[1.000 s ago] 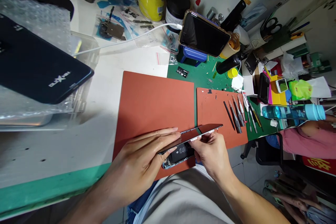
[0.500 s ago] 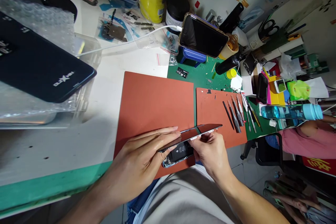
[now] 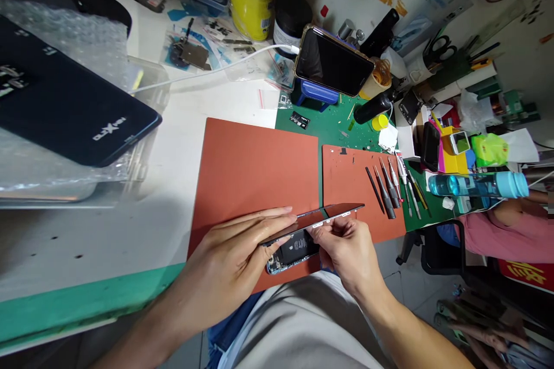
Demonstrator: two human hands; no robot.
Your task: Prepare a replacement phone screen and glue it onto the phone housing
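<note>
An opened phone (image 3: 296, 250) is tilted over the lower edge of the larger red-brown mat (image 3: 259, 170). Its dark screen panel (image 3: 331, 213) is lifted at an angle from the body, and a black battery shows in the gap. My left hand (image 3: 242, 253) grips the phone's left end, fingers along the panel and thumb in at the gap. At the right end, my right hand (image 3: 346, 248) is closed against the body, thumb and forefinger pressed together at the opening. Its fingertips and whatever lies between them are partly hidden.
Screwdrivers and tweezers (image 3: 385, 187) lie on the smaller red-brown mat (image 3: 341, 167). Behind, a cabled phone (image 3: 333, 60) leans on a blue stand (image 3: 318, 94). A dark boxed device (image 3: 73, 104) on bubble wrap is at left. A person in pink (image 3: 504, 228) sits at right.
Both hands keep nearly the same hold on the phone. The whole view has shifted very slightly; the right thumb and forefinger have barely moved.
</note>
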